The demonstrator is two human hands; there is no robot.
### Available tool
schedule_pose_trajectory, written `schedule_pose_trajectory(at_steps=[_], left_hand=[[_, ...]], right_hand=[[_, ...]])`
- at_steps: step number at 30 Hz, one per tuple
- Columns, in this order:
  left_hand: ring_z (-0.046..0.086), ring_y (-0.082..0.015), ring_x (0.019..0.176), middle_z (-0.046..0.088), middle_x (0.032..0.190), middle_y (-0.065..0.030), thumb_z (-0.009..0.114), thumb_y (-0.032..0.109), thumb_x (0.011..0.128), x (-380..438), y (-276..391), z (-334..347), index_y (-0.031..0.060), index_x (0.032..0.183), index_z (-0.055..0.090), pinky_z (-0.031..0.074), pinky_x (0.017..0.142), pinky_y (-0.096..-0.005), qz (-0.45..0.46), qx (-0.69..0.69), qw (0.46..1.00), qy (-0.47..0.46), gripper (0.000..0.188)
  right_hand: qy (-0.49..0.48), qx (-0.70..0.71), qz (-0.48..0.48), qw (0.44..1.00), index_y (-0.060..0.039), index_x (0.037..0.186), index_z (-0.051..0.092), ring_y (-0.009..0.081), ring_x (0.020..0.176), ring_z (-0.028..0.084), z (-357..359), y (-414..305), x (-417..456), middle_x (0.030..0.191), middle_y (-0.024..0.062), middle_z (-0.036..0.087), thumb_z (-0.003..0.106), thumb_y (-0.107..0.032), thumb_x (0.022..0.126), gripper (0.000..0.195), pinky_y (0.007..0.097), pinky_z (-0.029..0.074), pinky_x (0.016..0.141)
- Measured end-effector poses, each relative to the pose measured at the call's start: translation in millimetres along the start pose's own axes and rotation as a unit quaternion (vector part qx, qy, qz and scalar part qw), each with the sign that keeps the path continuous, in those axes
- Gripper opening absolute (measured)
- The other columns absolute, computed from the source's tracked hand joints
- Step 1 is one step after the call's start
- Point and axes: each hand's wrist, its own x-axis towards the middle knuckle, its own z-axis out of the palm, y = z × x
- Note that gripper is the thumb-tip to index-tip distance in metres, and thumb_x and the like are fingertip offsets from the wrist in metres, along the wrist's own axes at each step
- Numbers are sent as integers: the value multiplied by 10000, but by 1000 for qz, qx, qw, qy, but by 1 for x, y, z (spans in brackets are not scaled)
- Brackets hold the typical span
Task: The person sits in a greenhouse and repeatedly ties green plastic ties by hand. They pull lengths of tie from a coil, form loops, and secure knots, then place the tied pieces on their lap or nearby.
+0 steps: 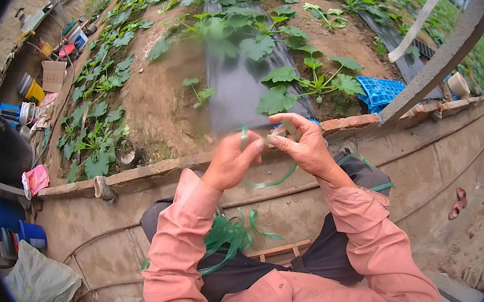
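Note:
My left hand [236,158] and my right hand [302,146] are raised close together in front of my knees. Each pinches part of a thin green plastic strip [272,184], which hangs in a loop below them. A paler bit of strip shows between the fingertips; whether it is knotted I cannot tell. A loose bundle of green plastic strips [230,236] lies on my left thigh, partly behind my left sleeve. Another green strip [380,187] crosses my right knee.
A low brick and concrete edge [171,165] borders the bed of leafy squash-like plants [319,82] and black plastic mulch [235,93]. A slanted concrete post [435,64] rises at right beside blue seedling trays [379,91]. Buckets [32,234] and a plastic bag [40,282] are at left.

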Motion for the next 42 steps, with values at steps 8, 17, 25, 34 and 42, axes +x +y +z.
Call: schedule_pose_trajectory(at_steps=[8,17,25,34,42], left_hand=[[537,-53,690,607,801,14,600,165,1016,3,-3,-3,18,1021,635,457,626,-232,-33,-57,998,8,151],[566,-64,724,653,809,10,686,115,953,3,10,6,4,1015,690,470,651,-248,94,105,989,53,127],[546,-51,671,660,746,14,714,166,945,4,-7,10,9,940,722,444,607,-241,69,85,989,102,157],[494,-26,562,668,733,4,708,220,957,4,-12,19,41,958,722,375,510,-189,-57,-144,972,175,180],[543,-43,678,641,753,32,704,167,956,3,-19,28,14,932,724,439,622,-217,1,-45,976,212,156]], right_hand=[[-59,-129,-60,988,14,981,752,93,753,572,-8,0,2,814,17,658,775,-25,840,148,266,463,680],[-26,-269,-103,957,18,938,713,149,706,575,-9,1,1,775,81,637,744,-54,866,106,283,463,663],[0,-209,-22,978,6,938,627,119,712,532,-10,3,1,784,28,594,675,-115,948,130,275,447,653],[0,-92,0,996,23,988,624,127,686,491,6,4,-7,716,20,555,593,-188,1003,213,281,431,651],[24,75,97,992,-25,985,677,23,527,462,10,19,-6,769,-18,628,673,-175,981,151,185,339,442]])
